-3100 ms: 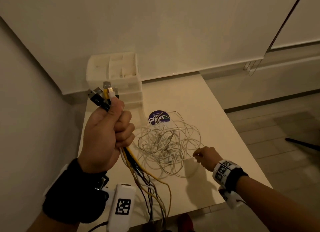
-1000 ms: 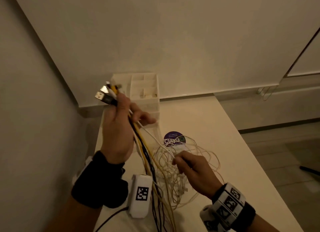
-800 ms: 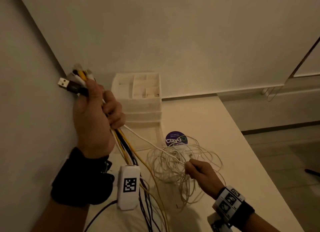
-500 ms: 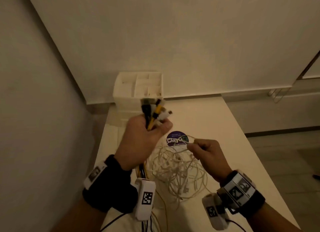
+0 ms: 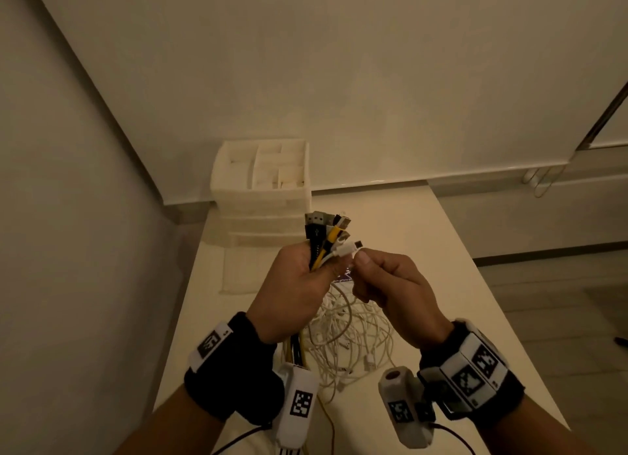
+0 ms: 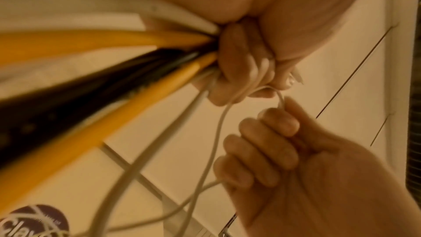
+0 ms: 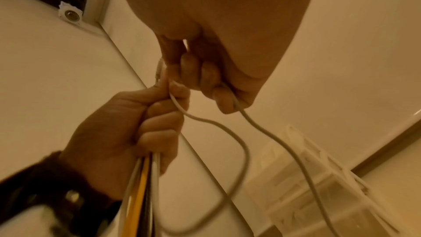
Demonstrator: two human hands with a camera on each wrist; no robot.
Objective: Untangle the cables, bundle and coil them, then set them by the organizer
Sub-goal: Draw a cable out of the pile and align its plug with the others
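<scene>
My left hand (image 5: 299,284) grips a bundle of cables (image 5: 324,240) upright over the table, black, yellow and white, plug ends sticking up. The cords hang out below the fist (image 6: 114,78). My right hand (image 5: 390,284) is close beside it and pinches a thin white cable (image 5: 346,249) just behind its small plug, holding it against the bundle's top. That white cable (image 7: 227,129) loops down between both hands. A tangled heap of white cables (image 5: 350,335) lies on the table under the hands. The white drawer organizer (image 5: 261,189) stands at the table's far left corner.
The white table (image 5: 441,267) sits against the left wall and back wall, its right edge open to the floor. A purple round sticker (image 5: 343,278) peeks out between my hands. A white cloth-like patch (image 5: 238,271) lies in front of the organizer.
My left hand swung the bundle from the left wall back to the middle. My right hand lifted a white cable end off the heap and brought it up to the bundle's plugs.
</scene>
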